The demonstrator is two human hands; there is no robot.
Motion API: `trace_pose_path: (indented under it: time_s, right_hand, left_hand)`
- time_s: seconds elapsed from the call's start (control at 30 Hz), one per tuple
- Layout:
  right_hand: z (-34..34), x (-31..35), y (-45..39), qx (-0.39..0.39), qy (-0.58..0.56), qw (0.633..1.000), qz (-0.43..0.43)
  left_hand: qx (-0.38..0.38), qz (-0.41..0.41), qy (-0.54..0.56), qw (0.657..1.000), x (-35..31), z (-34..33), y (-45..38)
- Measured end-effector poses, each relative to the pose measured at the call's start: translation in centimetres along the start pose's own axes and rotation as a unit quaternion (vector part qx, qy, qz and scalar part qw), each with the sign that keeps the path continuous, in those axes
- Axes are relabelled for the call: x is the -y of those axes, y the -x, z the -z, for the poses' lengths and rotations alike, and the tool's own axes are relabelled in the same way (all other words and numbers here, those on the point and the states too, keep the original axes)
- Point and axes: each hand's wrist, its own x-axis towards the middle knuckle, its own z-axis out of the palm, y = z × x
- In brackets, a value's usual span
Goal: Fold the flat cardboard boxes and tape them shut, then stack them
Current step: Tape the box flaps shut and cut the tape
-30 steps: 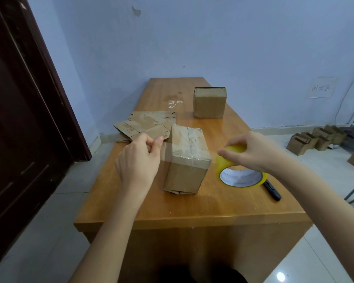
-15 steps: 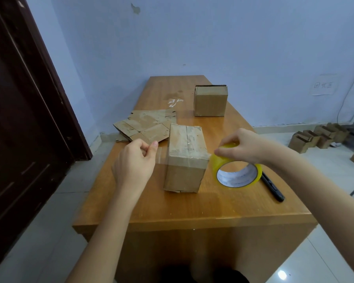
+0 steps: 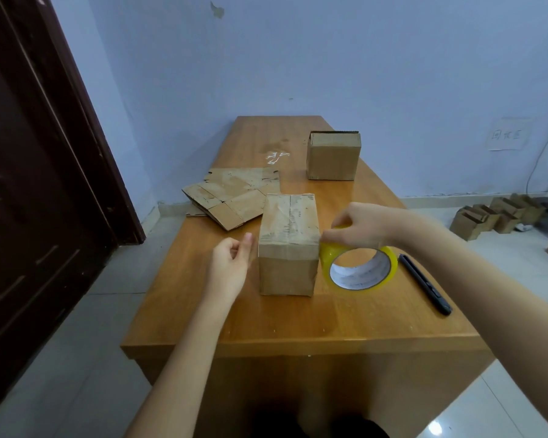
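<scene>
Right hand grip: the right hand (image 3: 364, 226) curls its fingers over the top of the yellow tape roll (image 3: 359, 267), gripping the rim at the end nearest the folded box.
Tape roll: stands on edge on the wooden table (image 3: 298, 324), its open core facing the camera, touching or just beside the right side of the box; which of the two cannot be told.
Left hand grip: the left hand (image 3: 231, 263) is loosely curled just left of the box, thumb and forefinger tips close together; a faint clear strip seems to run from them to the box, but whether they pinch tape cannot be told.
Folded box: the folded cardboard box (image 3: 288, 245) stands upright in the middle of the table between the two hands, its top flaps down, with glossy clear tape across the top and over the front edge.
Flat boxes: a pile of flat cardboard boxes (image 3: 231, 197) lies behind and left of the folded box, overhanging the left table edge.
Second box: another cardboard box (image 3: 332, 156) stands farther back on the right, well apart from the hands.
Utility knife: a black utility knife (image 3: 424, 284) lies on the table just right of the tape roll.
Floor: more small boxes (image 3: 497, 216) sit on the tiled floor at the right.
</scene>
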Motion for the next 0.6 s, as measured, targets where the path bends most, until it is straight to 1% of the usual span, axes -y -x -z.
trace_pose_path:
  time_s: [0.17,0.3,0.37,0.47,0.5,0.53,0.6]
  right_hand:
    - [0.0,-0.1,-0.2,0.024,-0.028,0.999,-0.010]
    - [0.2,0.2,-0.7,0.037,-0.028,0.999,-0.018]
    - [0.3,0.3,-0.6,0.046,-0.034,0.998,-0.017]
    - [0.3,0.4,-0.5,0.052,-0.033,0.998,-0.017]
    - [0.3,0.4,-0.5,0.053,-0.034,0.998,-0.017]
    - [0.3,0.5,-0.5,0.056,-0.036,0.998,-0.018]
    - [0.3,0.4,-0.4,0.053,-0.039,0.998,-0.018]
  left_hand:
    - [0.031,0.065,0.104,0.992,0.2,-1.2,-0.2]
    - [0.048,0.099,0.126,0.986,0.1,-1.7,0.1]
    - [0.067,0.128,0.113,0.983,0.4,-1.7,0.2]
    - [0.076,0.145,0.021,0.986,1.2,-2.1,0.1]
    - [0.065,0.146,0.009,0.987,1.2,-2.0,0.1]
    - [0.044,0.137,0.022,0.989,1.0,-1.7,0.2]
    - [-0.019,0.081,0.087,0.993,0.3,-1.0,0.8]
